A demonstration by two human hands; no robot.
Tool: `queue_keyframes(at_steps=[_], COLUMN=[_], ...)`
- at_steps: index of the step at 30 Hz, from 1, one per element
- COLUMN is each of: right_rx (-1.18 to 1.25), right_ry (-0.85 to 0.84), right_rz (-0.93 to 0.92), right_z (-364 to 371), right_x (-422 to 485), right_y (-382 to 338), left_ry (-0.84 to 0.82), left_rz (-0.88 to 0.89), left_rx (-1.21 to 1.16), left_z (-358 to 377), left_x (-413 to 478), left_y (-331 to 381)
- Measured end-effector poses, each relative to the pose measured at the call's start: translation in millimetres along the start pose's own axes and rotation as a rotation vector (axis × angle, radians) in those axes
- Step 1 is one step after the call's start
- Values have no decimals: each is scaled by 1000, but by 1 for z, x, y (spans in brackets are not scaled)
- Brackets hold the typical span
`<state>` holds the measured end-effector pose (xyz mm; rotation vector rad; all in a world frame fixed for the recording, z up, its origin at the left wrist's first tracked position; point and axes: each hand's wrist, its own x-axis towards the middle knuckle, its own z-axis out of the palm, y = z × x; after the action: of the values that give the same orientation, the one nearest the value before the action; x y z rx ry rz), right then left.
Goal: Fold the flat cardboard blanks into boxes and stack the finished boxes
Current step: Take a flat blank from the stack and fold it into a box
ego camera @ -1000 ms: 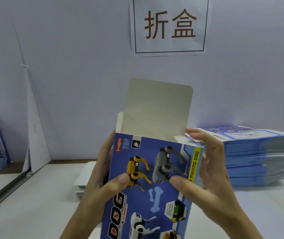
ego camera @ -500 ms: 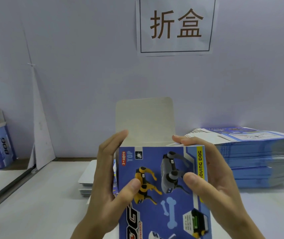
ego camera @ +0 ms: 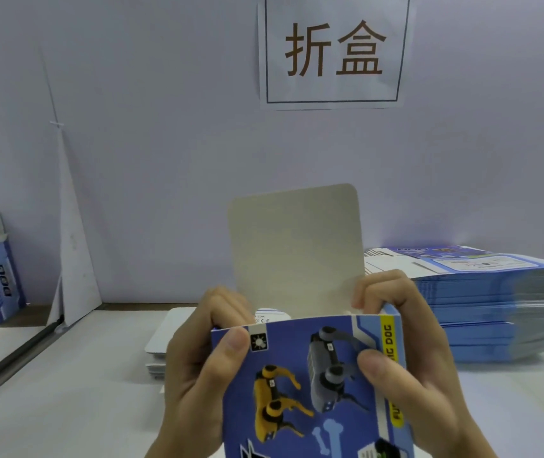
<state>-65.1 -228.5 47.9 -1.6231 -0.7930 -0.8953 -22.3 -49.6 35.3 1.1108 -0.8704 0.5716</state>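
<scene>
Head view: I hold the box [ego camera: 313, 385] upright in front of me, left hand [ego camera: 194, 365] and right hand [ego camera: 409, 352] each gripping a side, fingers curled over its open top. I'd press inward evenly before bringing the lid flap [ego camera: 297, 249] down.

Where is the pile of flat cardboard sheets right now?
In the head view, the pile of flat sheets lies on the table at the right, close to the back wall, just behind the right hand gripping the box.
</scene>
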Motion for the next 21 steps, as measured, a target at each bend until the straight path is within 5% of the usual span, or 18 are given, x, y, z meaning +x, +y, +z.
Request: queue_keyframes(at_steps=[17,21], right_rx=[-2,-328], right_ry=[5,229], right_rz=[32,-164], right_z=[-5,-5], right_x=[3,4], right_y=[4,1], left_ry=[-38,-54], left_rz=[35,64], left_rx=[161,272], left_z=[1,-6], left_x=[-2,6], left_y=[5,9])
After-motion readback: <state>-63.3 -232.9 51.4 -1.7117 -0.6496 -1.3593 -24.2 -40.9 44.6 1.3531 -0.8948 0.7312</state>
